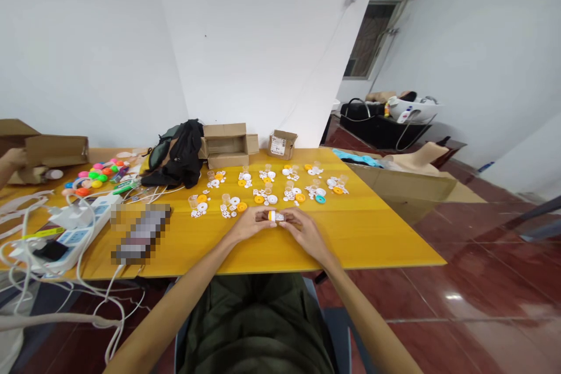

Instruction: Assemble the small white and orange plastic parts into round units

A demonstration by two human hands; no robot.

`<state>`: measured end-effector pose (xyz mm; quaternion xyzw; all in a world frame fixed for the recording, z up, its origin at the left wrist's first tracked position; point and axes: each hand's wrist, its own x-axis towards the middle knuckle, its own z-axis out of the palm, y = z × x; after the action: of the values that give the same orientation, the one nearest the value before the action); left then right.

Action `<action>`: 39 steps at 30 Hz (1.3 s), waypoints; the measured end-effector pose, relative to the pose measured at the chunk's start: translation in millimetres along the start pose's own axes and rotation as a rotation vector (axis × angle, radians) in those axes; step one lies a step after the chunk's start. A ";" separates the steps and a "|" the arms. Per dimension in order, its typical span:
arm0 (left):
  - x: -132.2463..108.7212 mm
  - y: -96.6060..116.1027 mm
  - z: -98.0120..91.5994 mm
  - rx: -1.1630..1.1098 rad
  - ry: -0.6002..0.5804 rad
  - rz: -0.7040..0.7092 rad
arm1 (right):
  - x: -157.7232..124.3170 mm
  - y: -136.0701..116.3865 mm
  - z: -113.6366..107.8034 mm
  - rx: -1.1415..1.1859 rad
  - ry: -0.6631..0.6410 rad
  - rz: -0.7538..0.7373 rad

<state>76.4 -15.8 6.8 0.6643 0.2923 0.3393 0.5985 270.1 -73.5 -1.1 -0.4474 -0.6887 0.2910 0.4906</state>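
**Left hand (249, 224) and right hand (303, 228) pinching a small part (275, 216)**

Just below the middle of the frame, both hands are meeting over the yellow table (372, 234), fingertips clamping the orange-and-white small part between them. Beyond it, rows of little white and orange pieces (267, 187) are lying spread out. Farther back, left of centre, a black bag (179, 155) and an open cardboard box (225, 145) are sitting by the wall.

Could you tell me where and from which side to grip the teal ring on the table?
Probably pinch its outer rim from above. The teal ring lies flat on the table, leaving only top and edge open. White pieces sit at its far left, so the near right looks freest, by the right hand, which with the left hand holds an orange-and-white part.
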 end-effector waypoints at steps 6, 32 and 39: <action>0.3 -1.0 -1.0 0.020 -0.011 0.016 | 0.0 -3.1 0.1 -0.005 -0.009 -0.046; -0.5 -3.5 -3.1 0.040 -0.050 0.010 | 0.7 -7.1 0.9 -0.057 -0.035 0.043; -1.0 -0.3 -1.6 0.040 -0.049 0.011 | 1.7 -10.9 2.0 -0.047 -0.060 0.051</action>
<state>74.5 -15.6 6.5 0.6860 0.2804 0.3201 0.5901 264.4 -76.6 8.1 -0.4671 -0.6982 0.3005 0.4517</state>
